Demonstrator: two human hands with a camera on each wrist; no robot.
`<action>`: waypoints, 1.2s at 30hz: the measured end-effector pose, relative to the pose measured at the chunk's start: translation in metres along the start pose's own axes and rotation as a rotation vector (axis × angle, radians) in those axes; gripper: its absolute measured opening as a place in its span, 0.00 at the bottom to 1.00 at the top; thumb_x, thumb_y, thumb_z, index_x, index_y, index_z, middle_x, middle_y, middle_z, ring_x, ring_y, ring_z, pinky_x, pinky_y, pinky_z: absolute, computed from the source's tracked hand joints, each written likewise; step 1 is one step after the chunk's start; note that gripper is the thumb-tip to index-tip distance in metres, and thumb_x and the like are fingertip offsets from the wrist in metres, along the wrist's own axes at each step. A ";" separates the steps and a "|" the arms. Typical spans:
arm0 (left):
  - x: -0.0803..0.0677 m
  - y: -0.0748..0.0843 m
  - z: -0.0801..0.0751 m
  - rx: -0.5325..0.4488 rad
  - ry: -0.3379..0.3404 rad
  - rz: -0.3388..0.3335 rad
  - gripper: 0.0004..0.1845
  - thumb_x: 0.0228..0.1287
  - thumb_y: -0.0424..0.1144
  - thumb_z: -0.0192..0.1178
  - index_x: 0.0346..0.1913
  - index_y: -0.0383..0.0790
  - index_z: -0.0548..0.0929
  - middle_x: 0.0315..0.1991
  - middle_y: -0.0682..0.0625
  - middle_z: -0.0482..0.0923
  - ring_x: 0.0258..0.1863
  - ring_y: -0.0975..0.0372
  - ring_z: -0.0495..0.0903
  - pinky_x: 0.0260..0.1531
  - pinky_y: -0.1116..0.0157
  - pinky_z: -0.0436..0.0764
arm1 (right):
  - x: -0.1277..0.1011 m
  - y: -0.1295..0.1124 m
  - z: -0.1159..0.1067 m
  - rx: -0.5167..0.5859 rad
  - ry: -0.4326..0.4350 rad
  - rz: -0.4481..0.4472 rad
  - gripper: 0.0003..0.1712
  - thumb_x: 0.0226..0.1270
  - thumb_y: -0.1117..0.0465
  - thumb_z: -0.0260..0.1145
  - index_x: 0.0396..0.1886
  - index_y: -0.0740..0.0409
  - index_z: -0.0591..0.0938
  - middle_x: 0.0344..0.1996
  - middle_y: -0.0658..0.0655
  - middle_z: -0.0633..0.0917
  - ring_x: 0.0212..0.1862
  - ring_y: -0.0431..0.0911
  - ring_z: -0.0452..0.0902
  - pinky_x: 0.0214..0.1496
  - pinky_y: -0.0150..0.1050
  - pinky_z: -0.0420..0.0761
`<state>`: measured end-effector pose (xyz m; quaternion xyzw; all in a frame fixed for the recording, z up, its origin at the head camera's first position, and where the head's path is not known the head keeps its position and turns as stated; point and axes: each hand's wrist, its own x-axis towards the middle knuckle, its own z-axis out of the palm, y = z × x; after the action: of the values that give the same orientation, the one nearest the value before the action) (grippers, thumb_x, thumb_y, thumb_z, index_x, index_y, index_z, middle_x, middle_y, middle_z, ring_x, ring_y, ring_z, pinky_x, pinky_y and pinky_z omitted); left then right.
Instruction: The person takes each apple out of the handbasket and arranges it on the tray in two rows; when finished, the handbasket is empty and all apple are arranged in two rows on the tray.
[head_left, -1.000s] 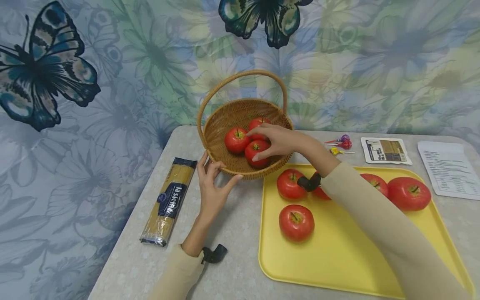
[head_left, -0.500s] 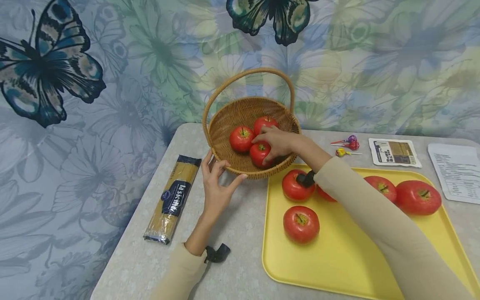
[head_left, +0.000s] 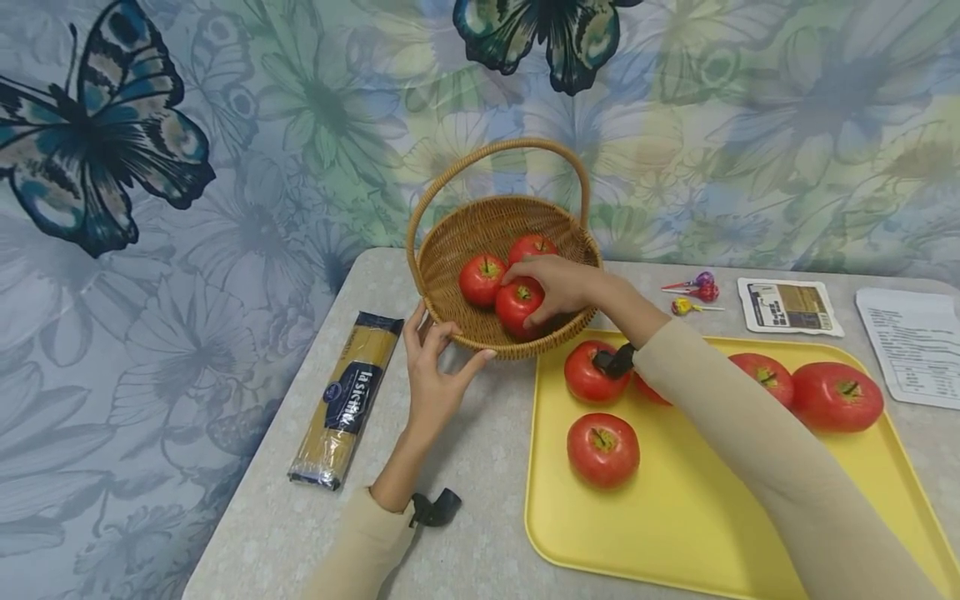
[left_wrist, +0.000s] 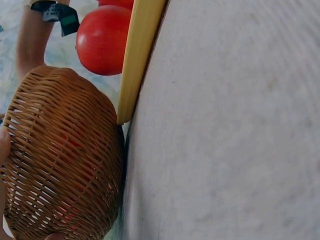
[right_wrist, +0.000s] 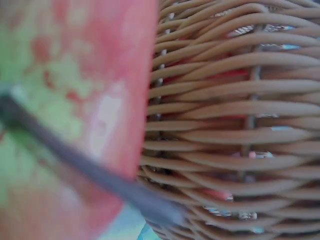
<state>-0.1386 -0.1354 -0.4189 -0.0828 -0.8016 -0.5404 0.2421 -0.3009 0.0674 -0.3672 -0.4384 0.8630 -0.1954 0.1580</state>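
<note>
A wicker basket [head_left: 442, 225] with a tall handle leans toward me at the back of the table, three red apples inside. At its lower left rim my left hand [head_left: 433, 383] grips the edge, thumb along the front. My right hand [head_left: 562, 287] reaches into the basket and holds the front apple [head_left: 517, 307] between thumb and fingers. Beside it lie the left apple [head_left: 482, 279] and the rear apple [head_left: 531, 245], the latter partly covered by the hand. The left wrist view shows the basket's woven side [left_wrist: 65, 150]; the right wrist view shows its weave [right_wrist: 240, 115] close up.
A yellow tray [head_left: 660, 525] on the right carries several apples [head_left: 603, 450], some under the right sleeve. Behind it lie lollipops [head_left: 697, 292], a flat packet [head_left: 789, 306] and a printed sheet [head_left: 911, 346]. Packaged spaghetti [head_left: 347, 400] lies left of the left arm.
The head view has shifted slightly. My right hand has closed in around the front apple and then risen a little, showing more of it. My left hand stays at the basket rim.
</note>
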 end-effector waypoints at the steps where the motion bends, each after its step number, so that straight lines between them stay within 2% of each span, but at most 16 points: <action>1: 0.000 0.000 0.000 -0.002 0.001 -0.003 0.21 0.51 0.30 0.74 0.43 0.28 0.74 0.73 0.30 0.45 0.71 0.36 0.56 0.60 0.43 0.74 | -0.002 -0.001 -0.002 0.006 0.025 -0.010 0.39 0.51 0.50 0.79 0.62 0.53 0.76 0.60 0.56 0.78 0.64 0.53 0.71 0.68 0.50 0.70; 6: 0.000 0.001 -0.002 -0.012 0.002 -0.009 0.21 0.52 0.31 0.74 0.44 0.26 0.74 0.73 0.30 0.45 0.71 0.35 0.56 0.60 0.42 0.74 | -0.019 -0.013 -0.024 0.034 0.150 -0.062 0.39 0.50 0.48 0.80 0.61 0.52 0.77 0.57 0.54 0.78 0.64 0.53 0.70 0.66 0.51 0.72; 10: -0.002 0.002 -0.001 -0.013 0.000 -0.013 0.22 0.52 0.31 0.74 0.44 0.26 0.74 0.74 0.31 0.45 0.72 0.36 0.54 0.61 0.43 0.73 | -0.046 -0.024 -0.044 0.054 0.235 -0.099 0.38 0.49 0.50 0.81 0.61 0.50 0.77 0.56 0.52 0.78 0.59 0.48 0.71 0.59 0.48 0.77; 11: -0.002 0.002 -0.001 -0.012 0.001 -0.014 0.22 0.52 0.31 0.74 0.44 0.26 0.74 0.74 0.31 0.45 0.72 0.37 0.54 0.61 0.43 0.73 | -0.055 -0.027 -0.049 0.061 0.252 -0.105 0.38 0.49 0.50 0.81 0.61 0.50 0.77 0.56 0.52 0.78 0.56 0.47 0.72 0.55 0.46 0.78; 15: -0.002 0.002 0.000 -0.005 0.005 -0.020 0.22 0.52 0.31 0.74 0.44 0.27 0.74 0.74 0.31 0.44 0.73 0.38 0.54 0.61 0.42 0.73 | -0.098 -0.032 -0.062 0.088 0.310 -0.113 0.38 0.48 0.53 0.82 0.61 0.49 0.77 0.56 0.51 0.78 0.53 0.43 0.72 0.46 0.40 0.82; 19: -0.002 0.001 0.000 -0.011 0.006 -0.013 0.22 0.51 0.30 0.74 0.44 0.28 0.74 0.74 0.30 0.44 0.72 0.37 0.55 0.60 0.41 0.73 | -0.148 -0.035 -0.064 0.002 0.354 -0.117 0.40 0.45 0.53 0.83 0.60 0.47 0.78 0.53 0.47 0.80 0.47 0.37 0.73 0.39 0.33 0.83; 22: -0.001 0.001 0.000 -0.014 0.008 -0.003 0.22 0.51 0.30 0.74 0.45 0.27 0.74 0.73 0.30 0.45 0.71 0.37 0.57 0.60 0.43 0.74 | -0.181 -0.033 -0.052 -0.101 0.365 -0.127 0.41 0.41 0.51 0.84 0.60 0.44 0.79 0.50 0.43 0.80 0.42 0.34 0.71 0.35 0.30 0.80; 25: -0.001 0.000 0.000 -0.011 0.006 0.004 0.22 0.50 0.29 0.74 0.44 0.28 0.74 0.73 0.30 0.45 0.70 0.37 0.59 0.60 0.45 0.75 | -0.208 -0.030 -0.030 -0.151 0.356 -0.113 0.42 0.39 0.49 0.85 0.59 0.41 0.78 0.52 0.42 0.78 0.47 0.35 0.71 0.38 0.34 0.80; 28: -0.001 0.000 0.001 -0.011 0.003 0.006 0.22 0.51 0.29 0.75 0.45 0.28 0.75 0.73 0.29 0.45 0.70 0.38 0.59 0.61 0.47 0.75 | -0.230 -0.026 -0.004 -0.155 0.332 -0.084 0.43 0.39 0.49 0.84 0.60 0.39 0.77 0.56 0.42 0.77 0.56 0.38 0.69 0.44 0.40 0.82; 30: -0.001 0.000 0.001 -0.013 0.002 0.004 0.22 0.51 0.30 0.74 0.45 0.27 0.74 0.73 0.30 0.45 0.71 0.40 0.59 0.61 0.47 0.75 | -0.241 -0.025 0.013 -0.169 0.320 -0.065 0.43 0.40 0.47 0.84 0.61 0.38 0.77 0.56 0.42 0.77 0.57 0.39 0.69 0.48 0.44 0.82; 36: 0.000 -0.001 0.002 -0.025 0.001 0.001 0.22 0.52 0.30 0.74 0.46 0.27 0.74 0.73 0.30 0.44 0.71 0.41 0.58 0.61 0.44 0.74 | -0.262 -0.021 0.050 -0.117 0.263 0.004 0.40 0.43 0.42 0.82 0.59 0.34 0.77 0.55 0.39 0.77 0.54 0.38 0.70 0.46 0.41 0.84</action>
<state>-0.1394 -0.1339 -0.4208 -0.0860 -0.7947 -0.5501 0.2419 -0.1160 0.2605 -0.3744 -0.4158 0.8869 -0.2004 0.0182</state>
